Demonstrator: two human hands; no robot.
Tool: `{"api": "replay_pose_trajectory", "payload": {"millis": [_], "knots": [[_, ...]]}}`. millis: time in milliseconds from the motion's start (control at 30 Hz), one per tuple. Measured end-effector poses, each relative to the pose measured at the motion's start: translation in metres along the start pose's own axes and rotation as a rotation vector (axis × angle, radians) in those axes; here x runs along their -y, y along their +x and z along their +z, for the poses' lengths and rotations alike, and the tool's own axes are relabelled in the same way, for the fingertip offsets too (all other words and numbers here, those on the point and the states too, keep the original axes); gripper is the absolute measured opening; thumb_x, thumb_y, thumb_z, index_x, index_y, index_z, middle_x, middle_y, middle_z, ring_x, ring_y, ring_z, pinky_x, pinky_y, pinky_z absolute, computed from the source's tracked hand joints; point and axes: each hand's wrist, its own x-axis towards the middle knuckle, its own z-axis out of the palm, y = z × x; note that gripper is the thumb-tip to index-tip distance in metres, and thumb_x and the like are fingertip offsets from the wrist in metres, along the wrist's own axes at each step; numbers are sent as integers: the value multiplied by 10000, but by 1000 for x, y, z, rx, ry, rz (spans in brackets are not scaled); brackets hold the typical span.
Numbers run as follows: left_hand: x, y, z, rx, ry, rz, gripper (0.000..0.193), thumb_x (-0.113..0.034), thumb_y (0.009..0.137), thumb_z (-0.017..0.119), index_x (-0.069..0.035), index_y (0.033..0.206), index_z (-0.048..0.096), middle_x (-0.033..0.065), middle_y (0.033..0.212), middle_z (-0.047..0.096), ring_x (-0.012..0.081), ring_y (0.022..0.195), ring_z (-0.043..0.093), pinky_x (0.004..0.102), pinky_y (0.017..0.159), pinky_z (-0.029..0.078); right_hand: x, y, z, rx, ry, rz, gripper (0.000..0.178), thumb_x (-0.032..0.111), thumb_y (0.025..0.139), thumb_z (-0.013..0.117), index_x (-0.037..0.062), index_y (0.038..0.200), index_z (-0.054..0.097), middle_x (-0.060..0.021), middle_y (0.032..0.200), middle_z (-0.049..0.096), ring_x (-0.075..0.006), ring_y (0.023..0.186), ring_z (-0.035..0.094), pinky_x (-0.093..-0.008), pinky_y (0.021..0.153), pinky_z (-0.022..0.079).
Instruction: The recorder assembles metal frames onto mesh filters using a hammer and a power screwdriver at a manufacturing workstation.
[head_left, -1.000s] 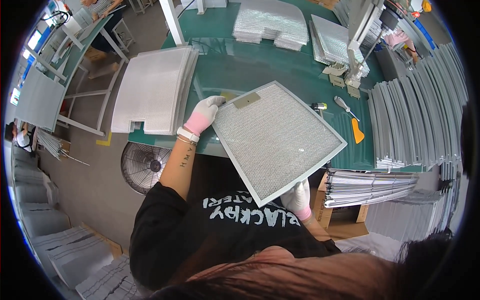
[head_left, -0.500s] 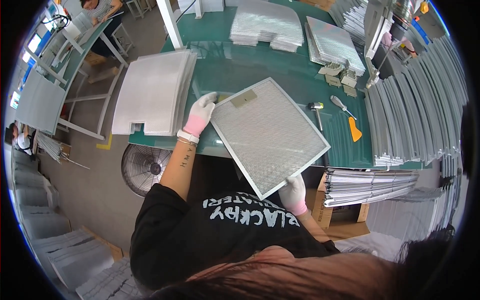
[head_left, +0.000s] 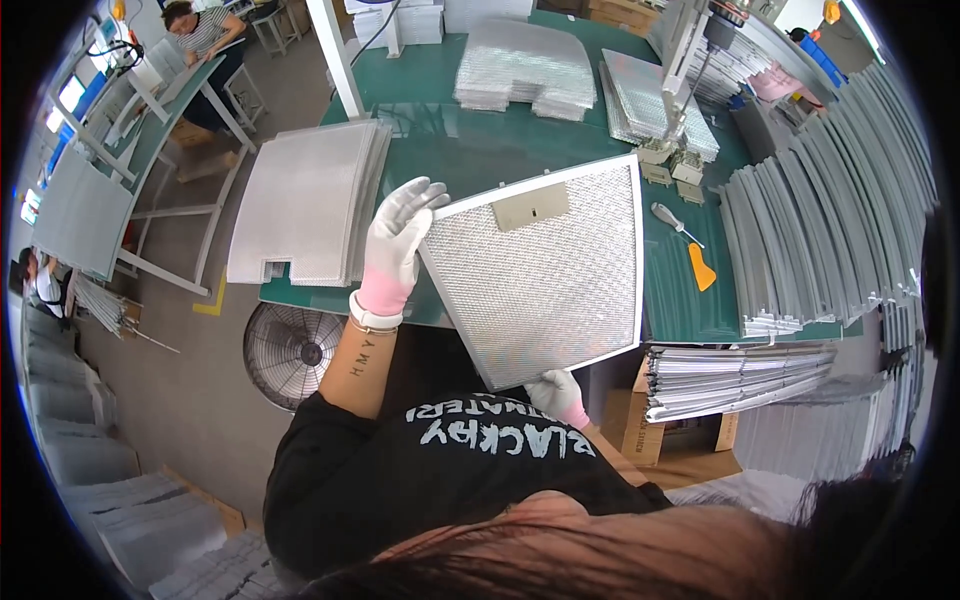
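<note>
1 mesh panel, left fingers at corner, right fingers at lower edge

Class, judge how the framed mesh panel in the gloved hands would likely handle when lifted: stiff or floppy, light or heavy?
The framed mesh panel is probably stiff: it looks flat with the left hand and right hand at its edges. It is likely light for its size, being mesh in a narrow frame.
</note>
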Motion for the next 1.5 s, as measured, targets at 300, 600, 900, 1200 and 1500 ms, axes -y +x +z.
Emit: {"api": "replay_pose_trajectory", "payload": {"millis": [300,600,900,1200,1500], "knots": [[-3,-5,6,115,-58,133,426,-199,1068,288,97,1356,392,273,1378,488,325,1283,501,397,1109,392,0,-3,17,123,-27,-8,550,-48,816,371,1,1363,405,-164,1351,517,-321,1256,496,-516,1088,375],[-5,-4,6,134,139,220,464,-245,1075,254,96,1350,405,265,1383,487,314,1268,509,384,1098,395,-1,-4,9,131,-77,-1,581,-31,825,419,11,1402,372,-147,1359,522,-300,1250,515,-467,1089,393],[-1,-11,6,156,-206,117,517,-317,1072,235,85,1362,382,244,1404,474,296,1290,487,378,1098,382,0,-8,27,157,-106,-92,590,-4,818,440,-14,1401,348,-177,1351,517,-308,1240,525,-474,1074,412],[-8,-14,12,258,-310,139,430,-106,970,488,37,1365,392,228,1411,469,279,1292,486,372,1098,382,3,-7,31,113,-163,-141,517,0,815,454,-19,1330,420,-166,1291,553,-292,1176,559,-459,1014,449],[-91,10,12,-63,387,501,423,-180,1015,408,46,1373,399,143,1357,451,194,1262,441,306,1084,322,51,12,121,46,-821,-35,434,169,990,500,-61,1350,422,-181,1202,602,-191,1012,626,-304,862,515]]}}
